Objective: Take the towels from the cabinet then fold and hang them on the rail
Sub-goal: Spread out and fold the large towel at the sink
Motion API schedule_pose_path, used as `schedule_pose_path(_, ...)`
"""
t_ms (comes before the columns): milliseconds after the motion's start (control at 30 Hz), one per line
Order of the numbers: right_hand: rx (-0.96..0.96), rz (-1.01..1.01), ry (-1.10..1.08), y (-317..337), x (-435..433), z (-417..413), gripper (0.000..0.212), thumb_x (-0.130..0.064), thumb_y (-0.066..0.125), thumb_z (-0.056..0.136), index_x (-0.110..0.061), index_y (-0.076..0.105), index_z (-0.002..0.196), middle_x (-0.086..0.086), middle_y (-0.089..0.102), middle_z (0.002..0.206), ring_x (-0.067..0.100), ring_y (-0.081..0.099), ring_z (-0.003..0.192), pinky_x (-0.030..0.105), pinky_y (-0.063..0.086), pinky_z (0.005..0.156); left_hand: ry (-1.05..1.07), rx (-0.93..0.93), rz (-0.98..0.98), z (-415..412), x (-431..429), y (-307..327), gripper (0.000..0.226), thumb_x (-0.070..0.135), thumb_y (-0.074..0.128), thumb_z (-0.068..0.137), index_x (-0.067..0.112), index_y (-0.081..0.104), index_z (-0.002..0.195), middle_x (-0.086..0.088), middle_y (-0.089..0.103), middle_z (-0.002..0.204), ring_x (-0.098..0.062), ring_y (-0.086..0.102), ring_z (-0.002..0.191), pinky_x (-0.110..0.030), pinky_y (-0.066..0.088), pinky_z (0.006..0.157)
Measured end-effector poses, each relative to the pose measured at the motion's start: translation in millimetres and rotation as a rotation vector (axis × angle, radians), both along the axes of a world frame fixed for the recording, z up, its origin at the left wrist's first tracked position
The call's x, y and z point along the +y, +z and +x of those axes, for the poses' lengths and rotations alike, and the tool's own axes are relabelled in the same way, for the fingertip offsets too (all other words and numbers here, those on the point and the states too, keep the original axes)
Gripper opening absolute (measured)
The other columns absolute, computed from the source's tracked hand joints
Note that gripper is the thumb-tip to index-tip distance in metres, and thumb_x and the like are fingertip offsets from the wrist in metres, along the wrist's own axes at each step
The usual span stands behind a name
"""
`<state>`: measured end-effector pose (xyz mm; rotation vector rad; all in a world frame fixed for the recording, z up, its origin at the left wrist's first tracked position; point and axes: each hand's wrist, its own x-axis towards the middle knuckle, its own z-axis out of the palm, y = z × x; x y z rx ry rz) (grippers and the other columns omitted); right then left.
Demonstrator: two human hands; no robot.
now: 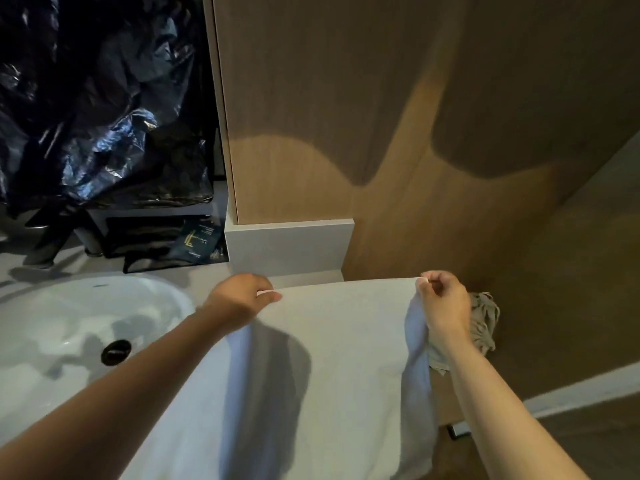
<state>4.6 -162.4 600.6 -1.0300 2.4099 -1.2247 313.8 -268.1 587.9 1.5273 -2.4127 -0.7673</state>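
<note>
Both hands pinch the top corners of the white towel [332, 358], left hand [239, 299] at centre frame and right hand [445, 303] right of centre, so a slipped corner could drop it into the sink [69, 327] at lower left.

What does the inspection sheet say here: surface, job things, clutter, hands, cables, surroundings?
Surface: grey counter with inset white sink.
Job's things: white towel spread out, top edge stretched between both hands.
Clutter: black tray holding dark packets; crumpled beige cloth right of the right hand.
Grippers: left hand pinches the towel's top left corner; right hand pinches the top right.
Cables: nothing seen.
Surroundings: wood panel ahead, black plastic sheeting upper left, dark tap.
</note>
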Motion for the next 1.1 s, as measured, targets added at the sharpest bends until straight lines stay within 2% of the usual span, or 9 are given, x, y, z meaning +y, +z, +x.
schedule_pose_path(133, 0.013, 0.155, 0.031, -29, -26, -12, 0.014, -0.016, 0.062, 0.094, -0.011, 0.066, 0.107, 0.010, 0.070, 0.099, 0.031, 0.065, 0.099, 0.031, 0.046, 0.083, 0.050, -0.040, 0.028, -19, -8, -25, 0.029, 0.036, 0.058, 0.093, 0.016, 0.064, 0.074, -0.004, 0.064, 0.077, -0.024, 0.058, 0.078, -0.030, 0.043, 0.068)
schedule_pose_path(233, -0.006, 0.239, 0.154, -47, -38, 0, 0.033, -0.014, 0.064, 0.092, -0.005, 0.062, 0.124, 0.015, 0.065, 0.119, 0.032, 0.061, 0.111, 0.037, 0.048, 0.096, 0.080, -0.049, 0.105, -21, -9, -41, 0.025, 0.035, 0.056, 0.094, 0.014, 0.066, 0.084, -0.004, 0.067, 0.083, -0.025, 0.061, 0.082, -0.032, 0.048, 0.072)
schedule_pose_path(333, -0.068, 0.217, 0.393, -64, -43, 34, 0.030, -0.005, 0.064, 0.090, -0.005, 0.064, 0.120, 0.011, 0.063, 0.116, 0.026, 0.061, 0.105, 0.041, 0.048, 0.099, 0.079, -0.027, 0.149, -11, -9, -54, 0.019, 0.030, 0.058, 0.094, 0.014, 0.068, 0.091, -0.003, 0.068, 0.090, -0.023, 0.062, 0.086, -0.031, 0.047, 0.074)
schedule_pose_path(400, -0.112, 0.239, 0.610, -76, -42, 68, 0.027, -0.002, 0.062, 0.089, -0.007, 0.066, 0.116, 0.008, 0.064, 0.112, 0.021, 0.062, 0.100, 0.033, 0.049, 0.096, 0.081, 0.004, 0.142, -1, -9, -57, 0.015, 0.030, 0.060, 0.093, 0.017, 0.069, 0.093, -0.001, 0.068, 0.092, -0.022, 0.062, 0.089, -0.031, 0.046, 0.076)
schedule_pose_path(500, -0.060, 0.325, 0.774, -94, -43, 113, 0.033, -0.011, 0.062, 0.091, -0.009, 0.063, 0.124, 0.008, 0.061, 0.127, 0.023, 0.058, 0.117, 0.034, 0.047, 0.101, 0.072, 0.020, 0.149, 17, -10, -59, 0.018, 0.038, 0.061, 0.093, 0.022, 0.069, 0.092, 0.006, 0.066, 0.088, -0.018, 0.062, 0.087, -0.029, 0.047, 0.075)
schedule_pose_path(667, 0.145, 0.548, 0.789, -101, -58, 133, 0.046, -0.032, 0.046, 0.102, -0.018, 0.046, 0.145, 0.003, 0.035, 0.155, 0.018, 0.030, 0.144, 0.031, 0.028, 0.116, -0.016, -0.053, 0.184, 59, -12, -57, 0.037, 0.053, 0.056, 0.091, 0.018, 0.065, 0.082, 0.002, 0.065, 0.083, -0.020, 0.060, 0.081, -0.034, 0.050, 0.076)
schedule_pose_path(867, 0.076, 0.566, 0.690, -92, -60, 145, 0.044, -0.028, 0.051, 0.100, -0.016, 0.049, 0.143, 0.001, 0.031, 0.155, 0.017, 0.035, 0.141, 0.035, 0.027, 0.116, -0.066, -0.154, 0.312, 136, -7, -62, 0.044, 0.064, 0.045, 0.090, 0.028, 0.050, 0.064, 0.011, 0.056, 0.067, -0.005, 0.052, 0.066, -0.017, 0.040, 0.063)
schedule_pose_path(1000, 0.064, 0.578, 0.617, -91, -63, 156, 0.043, -0.031, 0.055, 0.098, -0.023, 0.051, 0.140, -0.003, 0.032, 0.151, 0.017, 0.043, 0.134, 0.037, 0.026, 0.117, 0.056, -0.096, 0.441, 154, -7, -70, 0.036, 0.062, 0.059, 0.083, 0.029, 0.056, 0.068, 0.008, 0.059, 0.077, -0.013, 0.055, 0.073, -0.010, 0.037, 0.061)
schedule_pose_path(1100, 0.049, 0.582, 0.589, -93, -61, 160, 0.041, -0.033, 0.055, 0.098, -0.030, 0.051, 0.139, -0.005, 0.031, 0.150, 0.020, 0.042, 0.134, 0.033, 0.024, 0.116, 0.296, 0.188, 0.634, 166, -2, -67, 0.053, 0.071, 0.076, 0.061, 0.019, 0.064, 0.065, 0.003, 0.051, 0.053, -0.012, 0.049, 0.050, -0.021, 0.035, 0.046)
